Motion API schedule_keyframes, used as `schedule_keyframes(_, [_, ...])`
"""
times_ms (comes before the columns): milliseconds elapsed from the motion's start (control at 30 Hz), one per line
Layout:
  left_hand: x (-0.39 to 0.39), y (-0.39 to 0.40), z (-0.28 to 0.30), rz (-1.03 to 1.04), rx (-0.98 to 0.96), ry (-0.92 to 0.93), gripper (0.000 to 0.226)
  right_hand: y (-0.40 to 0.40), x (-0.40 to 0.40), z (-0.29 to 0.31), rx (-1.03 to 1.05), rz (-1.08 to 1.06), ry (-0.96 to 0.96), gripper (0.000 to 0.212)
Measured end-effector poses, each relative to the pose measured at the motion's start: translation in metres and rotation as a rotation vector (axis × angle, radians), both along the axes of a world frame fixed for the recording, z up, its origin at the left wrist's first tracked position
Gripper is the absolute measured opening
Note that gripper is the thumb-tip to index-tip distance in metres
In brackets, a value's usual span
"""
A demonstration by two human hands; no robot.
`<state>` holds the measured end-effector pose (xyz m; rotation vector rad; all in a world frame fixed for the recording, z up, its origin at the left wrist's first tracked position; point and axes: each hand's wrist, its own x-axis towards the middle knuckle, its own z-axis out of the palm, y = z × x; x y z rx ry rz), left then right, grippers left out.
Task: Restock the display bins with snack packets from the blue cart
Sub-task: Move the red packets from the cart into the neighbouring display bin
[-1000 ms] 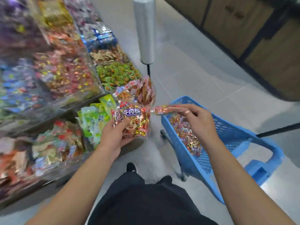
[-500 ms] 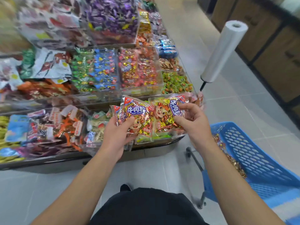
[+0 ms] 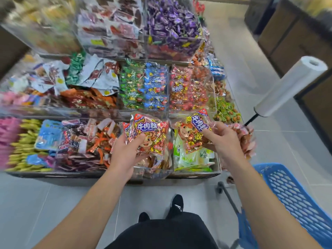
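Note:
My left hand (image 3: 125, 153) grips a red and gold beef cube packet (image 3: 149, 130) by its lower edge, held upright over the front row of display bins (image 3: 107, 174). My right hand (image 3: 221, 139) holds a second beef cube packet (image 3: 193, 130), tilted to the right, above the bin of pale green packets (image 3: 194, 157). The two packets are side by side and slightly apart. The blue cart (image 3: 291, 196) stands at the lower right, beside my right forearm; its contents are out of sight.
Tiered clear bins full of mixed snack packets fill the left and centre. A roll of plastic bags (image 3: 291, 87) on a black stand leans at the right. Brown cabinets (image 3: 296, 38) line the far side of the grey tiled aisle. My shoes (image 3: 177, 203) stand close to the display base.
I turned from the cart toward the display. My right hand lifted a second packet from the cart and brought it beside the left one, and both now sit nearer the front bins.

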<state>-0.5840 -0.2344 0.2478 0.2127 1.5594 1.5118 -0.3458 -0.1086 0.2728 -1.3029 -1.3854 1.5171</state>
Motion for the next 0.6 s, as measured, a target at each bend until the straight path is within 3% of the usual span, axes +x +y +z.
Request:
schedule_keyframes(33, [-0.004, 0.005, 0.002, 0.016, -0.005, -0.007, 0.060, 0.010, -0.002, 0.002, 0.023, 0.004, -0.018, 0.012])
schedule_keyframes(267, [-0.022, 0.057, -0.001, 0.075, -0.033, -0.002, 0.069, 0.102, -0.012, 0.005, 0.230, 0.003, -0.246, 0.032])
schedule_keyframes(367, [-0.025, 0.086, -0.006, 0.116, -0.060, 0.004, 0.075, 0.149, -0.021, -0.002, 0.346, 0.042, -0.440, 0.027])
schedule_keyframes(600, [-0.028, 0.135, -0.018, 0.237, -0.135, 0.007, 0.087, 0.239, -0.055, -0.028, 0.481, 0.227, -0.599, 0.020])
